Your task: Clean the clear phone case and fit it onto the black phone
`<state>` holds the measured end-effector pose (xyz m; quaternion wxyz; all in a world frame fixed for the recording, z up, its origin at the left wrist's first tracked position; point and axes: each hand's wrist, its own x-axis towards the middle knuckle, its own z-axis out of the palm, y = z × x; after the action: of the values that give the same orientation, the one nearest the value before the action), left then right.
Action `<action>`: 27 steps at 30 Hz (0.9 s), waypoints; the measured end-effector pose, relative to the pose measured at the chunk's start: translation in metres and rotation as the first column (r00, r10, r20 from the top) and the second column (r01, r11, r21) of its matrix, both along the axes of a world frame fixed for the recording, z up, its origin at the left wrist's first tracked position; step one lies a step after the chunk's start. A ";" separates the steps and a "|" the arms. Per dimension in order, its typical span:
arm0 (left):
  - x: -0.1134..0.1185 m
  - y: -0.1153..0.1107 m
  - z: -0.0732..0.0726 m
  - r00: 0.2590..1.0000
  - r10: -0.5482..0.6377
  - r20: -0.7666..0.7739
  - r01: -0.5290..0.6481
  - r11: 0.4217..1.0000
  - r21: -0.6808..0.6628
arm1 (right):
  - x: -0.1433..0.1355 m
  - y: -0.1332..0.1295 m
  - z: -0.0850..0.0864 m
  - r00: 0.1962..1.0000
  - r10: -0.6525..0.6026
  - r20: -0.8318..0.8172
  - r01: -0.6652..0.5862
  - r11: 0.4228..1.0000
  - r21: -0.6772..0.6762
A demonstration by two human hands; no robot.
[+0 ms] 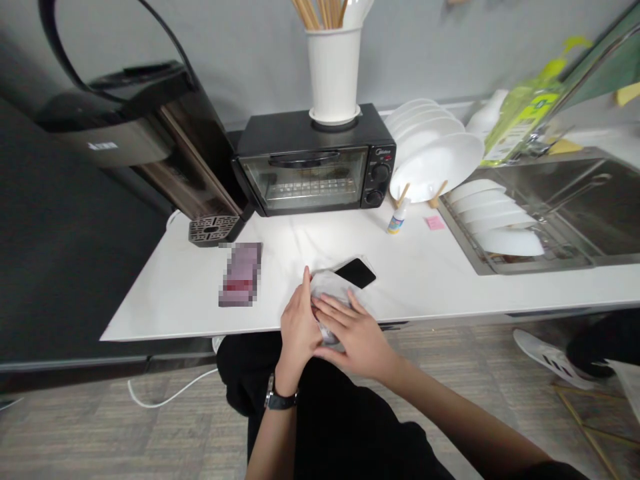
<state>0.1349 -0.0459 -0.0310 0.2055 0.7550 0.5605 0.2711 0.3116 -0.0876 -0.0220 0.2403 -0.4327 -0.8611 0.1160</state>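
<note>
A crumpled, pale, translucent wrapping [330,285] lies between my two hands at the front edge of the white counter. My left hand [299,327], with a watch on its wrist, stands on edge against the left side of the wrapping, thumb pointing up. Across its top and right side, my right hand [353,332] rests with its fingers spread. What the wrapping holds, if anything, is hidden. Just behind it lies a black phone-like object [357,273]. A blurred-out purple rectangular item [241,275] is on the counter to the left.
Behind are a drinks dispenser [195,153], a toaster oven [313,177] with a white utensil cup [334,77] on top, and upright plates [435,163]. A small bottle [399,217] and pink note [435,223] stand nearer. At right, a sink [590,227] holds bowls; a person's shoe [553,359] is below.
</note>
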 end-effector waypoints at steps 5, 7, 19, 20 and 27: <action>0.005 -0.001 0.002 0.998 0.005 0.055 -0.008 0.999 0.051 | 0.038 0.020 -0.002 0.946 -0.319 0.049 0.317 0.947 0.043; 0.006 -0.001 0.002 0.998 0.010 0.068 -0.014 0.998 0.057 | 0.041 0.016 -0.002 0.929 -0.365 0.060 0.360 0.930 0.077; 0.005 0.000 0.003 0.997 -0.003 0.080 0.000 0.999 0.047 | 0.027 0.022 -0.003 0.933 -0.357 0.044 0.351 0.931 0.104; 0.005 0.000 0.003 0.998 0.000 0.065 -0.003 0.999 0.039 | 0.022 0.017 -0.004 0.955 -0.293 0.041 0.289 0.953 0.092; -0.001 0.002 0.006 1.000 0.014 0.021 -0.013 0.999 -0.038 | 0.002 0.012 -0.010 0.995 0.052 -0.090 -0.046 0.996 0.073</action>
<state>0.1334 -0.0442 -0.0249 0.2238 0.7442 0.5685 0.2701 0.3139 -0.0751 -0.0320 0.2918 -0.3968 -0.8632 0.1110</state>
